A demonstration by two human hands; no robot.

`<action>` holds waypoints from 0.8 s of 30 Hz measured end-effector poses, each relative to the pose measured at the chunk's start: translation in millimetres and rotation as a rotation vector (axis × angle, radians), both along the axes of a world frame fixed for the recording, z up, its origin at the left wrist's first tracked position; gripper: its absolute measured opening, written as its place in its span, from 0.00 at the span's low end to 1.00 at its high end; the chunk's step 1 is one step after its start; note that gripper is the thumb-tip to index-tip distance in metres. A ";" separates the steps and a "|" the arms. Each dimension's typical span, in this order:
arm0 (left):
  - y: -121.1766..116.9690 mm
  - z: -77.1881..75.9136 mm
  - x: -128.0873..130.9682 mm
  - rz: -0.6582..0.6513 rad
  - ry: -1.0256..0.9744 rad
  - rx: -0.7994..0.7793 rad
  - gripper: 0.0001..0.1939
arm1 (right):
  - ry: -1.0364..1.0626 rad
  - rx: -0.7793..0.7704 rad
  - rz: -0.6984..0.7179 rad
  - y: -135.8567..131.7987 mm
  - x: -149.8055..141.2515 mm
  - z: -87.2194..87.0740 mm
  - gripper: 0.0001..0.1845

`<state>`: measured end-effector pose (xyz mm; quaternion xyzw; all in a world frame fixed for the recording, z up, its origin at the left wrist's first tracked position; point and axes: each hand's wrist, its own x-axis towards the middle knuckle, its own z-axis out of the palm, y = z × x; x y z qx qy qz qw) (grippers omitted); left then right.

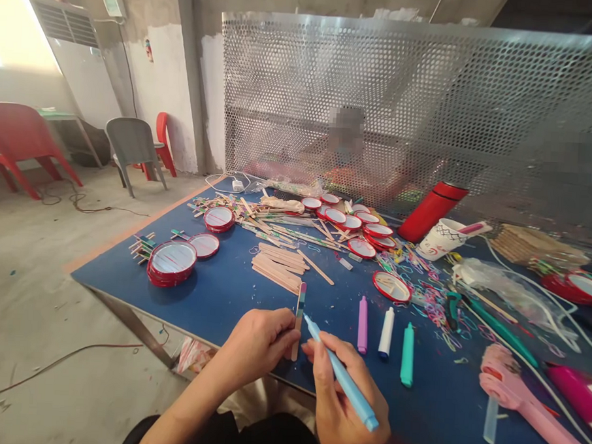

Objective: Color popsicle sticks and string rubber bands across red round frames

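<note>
Near the table's front edge, my left hand [263, 338] pinches a wooden craft stick [299, 320] and holds it upright. The stick's upper part has purple, teal and dark bands; its lower part is bare wood. My right hand [345, 391] grips a light blue marker [348, 378], its tip close beside the stick; I cannot tell whether they touch. A pile of plain craft sticks [278, 266] lies just beyond my left hand. To the right of my right hand lie a purple marker [363, 324], a white marker [386, 332] and a teal marker [407, 355].
Stacked red-rimmed round discs [171, 261] lie at left on the blue table [224, 294]. Coloured rubber bands [434, 300], a red flask [432, 211], a paper cup [440, 240] and a pink handled object [524, 395] fill the right side. A perforated metal panel [404, 89] stands behind.
</note>
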<state>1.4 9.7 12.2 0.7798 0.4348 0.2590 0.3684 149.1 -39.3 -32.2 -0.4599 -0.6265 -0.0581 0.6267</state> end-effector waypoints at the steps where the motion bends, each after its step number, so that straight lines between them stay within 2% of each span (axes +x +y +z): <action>1: 0.0 0.1 0.0 -0.001 -0.003 -0.001 0.15 | -0.007 0.006 0.013 0.2 -0.3 -0.3 0.04; 8: -0.4 0.7 0.0 0.006 -0.006 0.016 0.16 | 0.011 0.000 0.016 0.6 0.1 -1.8 0.05; 12: -0.1 1.8 0.0 0.004 -0.011 0.015 0.15 | -0.057 0.030 0.034 0.1 0.5 -1.2 0.04; 16: 0.0 1.6 -0.2 -0.006 0.002 -0.001 0.15 | -0.001 0.013 -0.019 0.0 -0.3 -1.7 0.05; 20: 0.3 1.1 0.0 -0.002 0.005 0.003 0.15 | -0.040 0.054 0.019 0.0 -0.5 -0.1 0.06; 24: 0.5 1.4 0.1 0.000 0.011 0.001 0.15 | -0.001 0.021 -0.004 -0.7 0.4 0.9 0.06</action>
